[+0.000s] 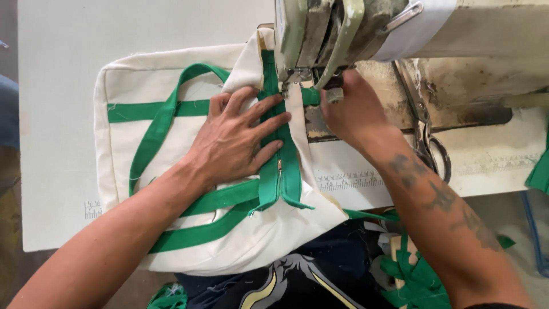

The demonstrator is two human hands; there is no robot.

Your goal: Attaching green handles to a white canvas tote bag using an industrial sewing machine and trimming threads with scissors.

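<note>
Canvas bag (171, 103), cream with green strap trim, lies across the centre left of the frame on a pale counter (63, 68), its lower edge hanging over the counter's near rim toward the person's lap.

Nearest the camera, at the bottom centre, dark clothing (286, 286) with a pale printed pattern is visible, and loose green strap offcuts (414, 280) sit at the lower right, beside the right forearm.

Left hand (234, 140) rests flat at the centre of the frame, palm down on the bag. Its fingers (269, 123) are spread open and extended, pressing the cloth and lying across the vertical green strap (286, 166); nothing is gripped. A green carrying handle (157, 123) loops across the bag to the left of this hand, and two green bands run diagonally below the wrist.

Right hand (349, 109) is placed at the centre right, just beside the machine's needle area. Its fingers curl down onto the bag's edge where a short length of green strap passes under the presser foot (294, 77); whether they pinch the cloth or merely press it cannot be determined, as the fingertips are hidden.

Scissors (429, 143) with dark handles lie on the counter to the right of the right wrist.

Farthest back, at the top right of the frame, a worn sewing machine (343, 28), with a grimy and discoloured head, stands above the bag's upper edge.
</note>
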